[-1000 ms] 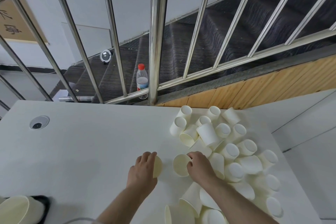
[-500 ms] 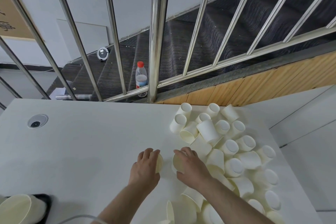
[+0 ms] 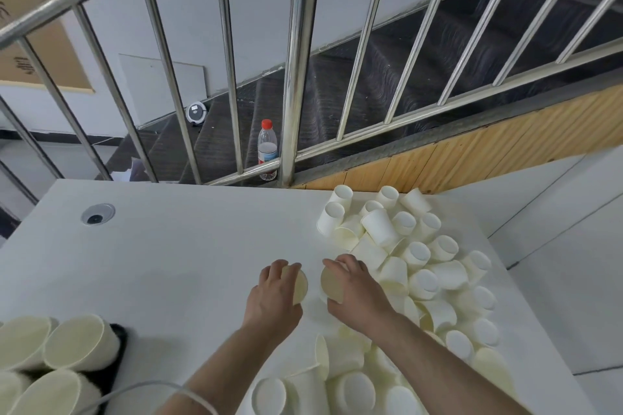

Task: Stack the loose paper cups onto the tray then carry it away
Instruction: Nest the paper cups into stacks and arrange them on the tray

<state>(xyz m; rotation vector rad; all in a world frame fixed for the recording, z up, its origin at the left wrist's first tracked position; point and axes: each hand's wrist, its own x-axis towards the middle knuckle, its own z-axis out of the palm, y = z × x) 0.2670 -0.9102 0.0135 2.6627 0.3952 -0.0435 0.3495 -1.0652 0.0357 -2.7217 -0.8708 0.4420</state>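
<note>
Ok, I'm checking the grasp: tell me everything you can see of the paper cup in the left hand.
The cream paper cup in the left hand lies sideways just above the white table, its round open mouth facing right toward the cup in the right hand. Only the rim and a pale inner wall show; the left hand wraps over its body from above, fingers curled round the far side. The two mouths face each other, apart.

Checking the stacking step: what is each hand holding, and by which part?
The left hand grips a paper cup by its side wall; the right hand grips another cup likewise, mouths facing each other.
</note>
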